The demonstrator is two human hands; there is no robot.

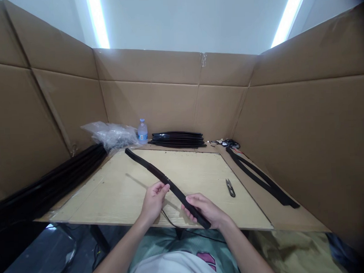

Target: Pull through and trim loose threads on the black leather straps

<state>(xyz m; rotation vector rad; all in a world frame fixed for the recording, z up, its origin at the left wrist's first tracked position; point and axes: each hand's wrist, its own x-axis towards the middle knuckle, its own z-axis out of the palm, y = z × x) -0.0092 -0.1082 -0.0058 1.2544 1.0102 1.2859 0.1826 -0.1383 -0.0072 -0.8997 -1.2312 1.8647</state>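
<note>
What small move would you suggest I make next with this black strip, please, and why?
Perhaps slide the left hand along the black strip toward its far end: that hand pinches it near the middle while the right hand holds the near half, leaving the far half unsupported.

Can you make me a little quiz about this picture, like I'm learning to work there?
1. True or false: the left hand and the right hand touch the same long narrow black strip.

2. Pick one. What stands beside the crinkled clear plastic bag?
A) a red mug
B) a clear plastic bottle with a blue label
C) a green lamp

3. What do the small dark snips lie on?

Key: 1. True. 2. B. 3. The pale flat board.
</note>
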